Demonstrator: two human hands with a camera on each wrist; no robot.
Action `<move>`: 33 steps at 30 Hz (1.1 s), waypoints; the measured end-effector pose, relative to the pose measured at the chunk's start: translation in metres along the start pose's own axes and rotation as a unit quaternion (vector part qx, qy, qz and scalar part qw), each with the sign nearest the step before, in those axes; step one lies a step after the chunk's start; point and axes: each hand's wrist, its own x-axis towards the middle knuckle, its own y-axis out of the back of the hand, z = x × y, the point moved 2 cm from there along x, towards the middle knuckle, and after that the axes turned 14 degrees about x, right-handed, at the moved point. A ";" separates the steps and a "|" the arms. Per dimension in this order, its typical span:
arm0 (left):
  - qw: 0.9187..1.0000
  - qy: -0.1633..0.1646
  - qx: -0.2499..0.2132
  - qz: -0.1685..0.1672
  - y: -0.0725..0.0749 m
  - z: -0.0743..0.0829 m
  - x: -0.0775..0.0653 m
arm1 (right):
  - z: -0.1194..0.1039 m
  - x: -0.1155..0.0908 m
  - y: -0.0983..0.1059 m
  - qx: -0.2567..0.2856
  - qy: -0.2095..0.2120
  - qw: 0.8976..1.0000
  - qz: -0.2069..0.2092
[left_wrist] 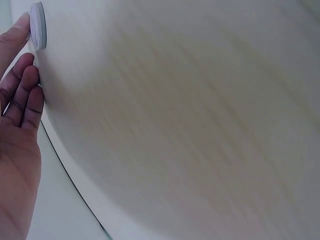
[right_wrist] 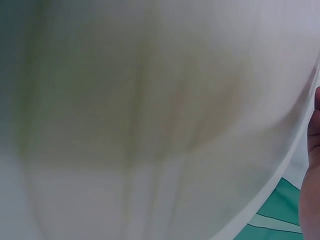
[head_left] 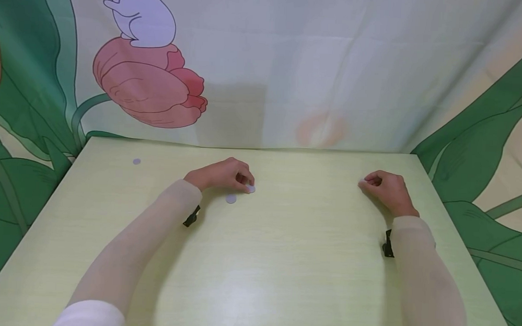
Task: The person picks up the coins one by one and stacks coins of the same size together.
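My left hand [head_left: 226,175] is over the far middle of the table, thumb and index finger pinching a small pale round disc [head_left: 251,189]. In the left wrist view, this disc [left_wrist: 38,26] shows a grey rim beside the fingertip, the other fingers curled below. Another pale disc [head_left: 231,199] lies flat on the table just below that hand. Toward the table's far right, my right hand [head_left: 387,189] pinches a whitish disc [head_left: 362,180], mostly covered by thumb and fingers. Only a strip of the right hand [right_wrist: 313,145] appears in the right wrist view, its disc hidden.
One more pale disc [head_left: 137,161] lies near the table's far left corner. The light wooden table [head_left: 283,259] ends at a hanging curtain [head_left: 307,68] printed with a flower and a white animal. Green leaf-patterned cloth [head_left: 494,157] hangs at the sides.
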 end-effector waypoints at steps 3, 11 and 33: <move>1.000 -0.003 0.003 0.001 0.000 0.000 0.000 | -0.002 0.002 -0.001 -0.003 0.001 1.000 -0.004; 1.000 -0.006 0.000 0.004 0.001 -0.001 0.001 | -0.008 0.006 -0.006 -0.010 0.025 1.000 -0.012; 1.000 0.004 -0.006 0.001 -0.001 -0.001 0.000 | -0.039 0.003 -0.007 -0.092 0.132 0.987 -0.020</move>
